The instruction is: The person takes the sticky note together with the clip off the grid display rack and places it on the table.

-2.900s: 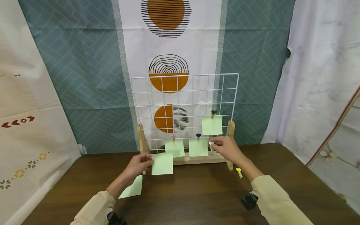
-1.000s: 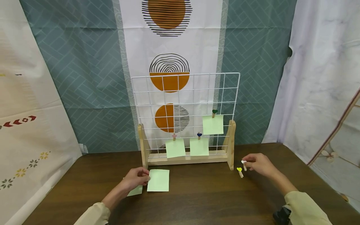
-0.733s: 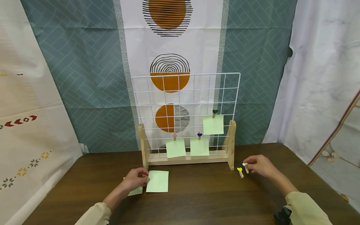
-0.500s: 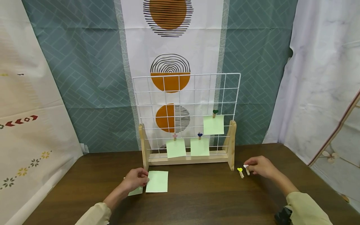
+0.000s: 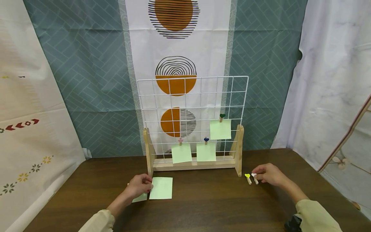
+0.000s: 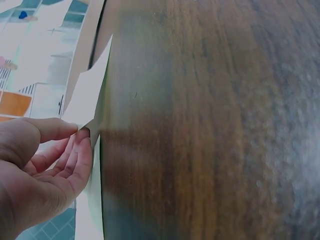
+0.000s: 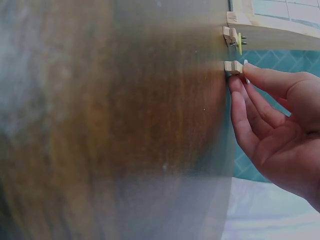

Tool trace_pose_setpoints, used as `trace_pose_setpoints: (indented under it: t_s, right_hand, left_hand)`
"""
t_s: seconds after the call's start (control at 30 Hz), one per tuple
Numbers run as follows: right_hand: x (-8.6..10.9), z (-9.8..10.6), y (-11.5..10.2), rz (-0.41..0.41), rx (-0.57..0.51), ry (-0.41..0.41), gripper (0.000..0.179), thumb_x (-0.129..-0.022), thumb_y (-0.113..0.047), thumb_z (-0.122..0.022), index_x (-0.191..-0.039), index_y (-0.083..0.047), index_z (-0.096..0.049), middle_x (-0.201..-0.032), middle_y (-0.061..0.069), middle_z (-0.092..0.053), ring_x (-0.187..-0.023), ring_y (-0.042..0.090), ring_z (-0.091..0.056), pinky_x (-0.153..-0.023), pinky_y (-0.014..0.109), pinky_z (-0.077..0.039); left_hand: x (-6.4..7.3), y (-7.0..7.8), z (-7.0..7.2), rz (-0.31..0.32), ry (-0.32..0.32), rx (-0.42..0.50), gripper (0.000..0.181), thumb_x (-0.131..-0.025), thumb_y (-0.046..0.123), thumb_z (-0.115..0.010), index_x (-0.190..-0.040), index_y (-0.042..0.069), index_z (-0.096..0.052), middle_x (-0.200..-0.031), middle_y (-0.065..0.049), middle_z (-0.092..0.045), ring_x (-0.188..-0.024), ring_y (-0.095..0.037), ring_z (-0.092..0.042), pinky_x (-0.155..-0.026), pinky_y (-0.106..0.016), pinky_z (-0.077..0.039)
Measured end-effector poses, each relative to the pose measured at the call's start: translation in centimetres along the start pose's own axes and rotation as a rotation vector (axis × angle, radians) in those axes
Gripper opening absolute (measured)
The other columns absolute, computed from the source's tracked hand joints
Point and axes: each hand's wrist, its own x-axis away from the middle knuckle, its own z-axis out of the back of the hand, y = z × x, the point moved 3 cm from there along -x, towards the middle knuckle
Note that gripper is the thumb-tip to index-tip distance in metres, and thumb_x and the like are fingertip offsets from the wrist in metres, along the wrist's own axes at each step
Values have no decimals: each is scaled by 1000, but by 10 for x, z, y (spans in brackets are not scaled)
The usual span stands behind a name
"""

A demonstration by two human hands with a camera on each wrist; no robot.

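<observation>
My left hand (image 5: 139,185) pinches the left edge of a pale green paper note (image 5: 161,188), low over the table. In the left wrist view, thumb and fingertips grip the note's corner (image 6: 90,95). Another green note (image 5: 140,198) lies partly hidden under that hand. On the right, my right hand (image 5: 269,174) holds a small wooden clothespin with a white heart (image 5: 255,178) between thumb and index finger. The right wrist view shows this clothespin (image 7: 234,67) at the tabletop. Beside it lies a clothespin with a yellow heart (image 5: 248,178).
A white wire grid (image 5: 192,94) stands in a wooden base (image 5: 194,165) at the table's back. Clothespins hold three green notes on it: left (image 5: 181,153), middle (image 5: 206,152) and upper right (image 5: 220,129). Patterned cloths (image 5: 263,80) hang behind the brown table (image 5: 208,206).
My left hand has brought its note down from before the grid to the table. My right hand has carried the white-heart clothespin from the grid rightward and down, beside the yellow one.
</observation>
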Motion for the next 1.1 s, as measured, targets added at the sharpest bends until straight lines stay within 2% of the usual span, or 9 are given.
trace_pose_setpoints:
  t_s: [0.23,0.5,0.8,1.1]
  right_hand:
    - [1,-1,-1,17,6,-5,13,-84,2,-67,-95,9,-68,-92,17,-69,-74,21,-62,-61,34,-55]
    - [1,-1,0,32,-4,-11,13,-84,3,-66,-95,9,-68,-92,17,-69,-75,22,-62,-61,34,-55]
    - [1,-2,0,24,6,-3,13,-85,2,-67,-96,9,-68,-93,17,-68,-77,21,-62,-61,34,-55]
    - [2,-2,2,30,1,8,13,-84,3,-67,-96,9,-67,-92,17,-68,-77,22,-62,-61,34,-55]
  left_hand:
    - [-2,-1,-1,19,18,-37,13,-82,-5,-65,-94,-7,-61,-77,-8,-58,-67,-20,-58,-63,-35,-54]
    - [-1,2,-2,12,26,-37,13,-80,-7,-65,-93,-8,-60,-76,-8,-58,-65,-19,-57,-61,-34,-53]
    - [-2,2,1,6,36,-99,14,-80,-4,-67,-92,-6,-61,-76,-7,-57,-65,-19,-57,-60,-33,-52]
    - [-2,1,2,-10,37,-116,13,-79,-4,-67,-91,-6,-61,-74,-6,-57,-62,-18,-54,-56,-31,-46]
